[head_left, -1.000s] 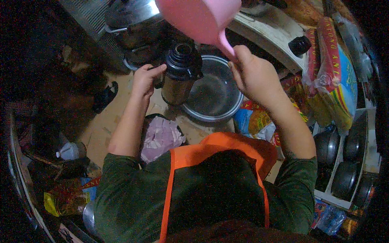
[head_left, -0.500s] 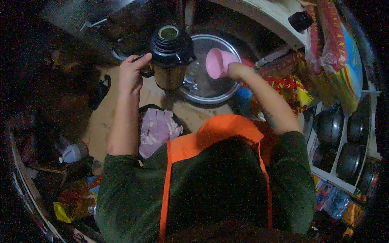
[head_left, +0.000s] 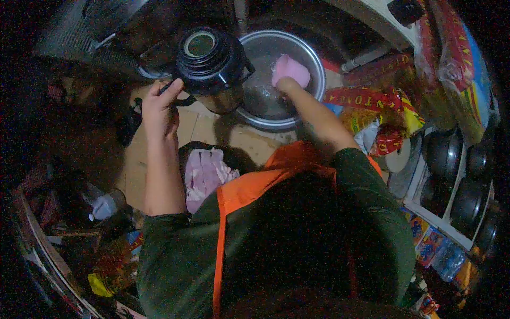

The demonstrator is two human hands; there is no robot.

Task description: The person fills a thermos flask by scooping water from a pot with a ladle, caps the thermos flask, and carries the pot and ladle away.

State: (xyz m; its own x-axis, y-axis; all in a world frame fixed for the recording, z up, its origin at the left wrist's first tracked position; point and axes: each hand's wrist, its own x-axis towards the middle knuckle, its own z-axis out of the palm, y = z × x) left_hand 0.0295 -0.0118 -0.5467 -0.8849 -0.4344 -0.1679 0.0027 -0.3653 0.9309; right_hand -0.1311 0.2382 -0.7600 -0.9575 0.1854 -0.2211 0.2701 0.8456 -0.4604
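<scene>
My left hand (head_left: 162, 103) is closed round the handle of a thermos jug (head_left: 212, 74). The jug is held up with its round mouth uncovered, its collar black and its body brownish. To its right stands a wide metal basin (head_left: 255, 114) with what looks like water in it. My right hand (head_left: 288, 86) grips a pink plastic mug (head_left: 295, 72), tilted low inside the basin. The mug's handle is hidden behind my fingers.
Red and yellow printed bags (head_left: 366, 103) lie right of the basin, with taller sacks (head_left: 443, 64) behind. Dark pots (head_left: 446, 157) sit on a rack at the right. A pale purple cloth (head_left: 204, 178) lies near my body. A plastic jug (head_left: 103, 206) is at the left.
My right hand has lowered the pink mug into the basin and tipped it. The thermos jug appears nearer and slightly further left, still in my left hand. The whole view has shifted a little.
</scene>
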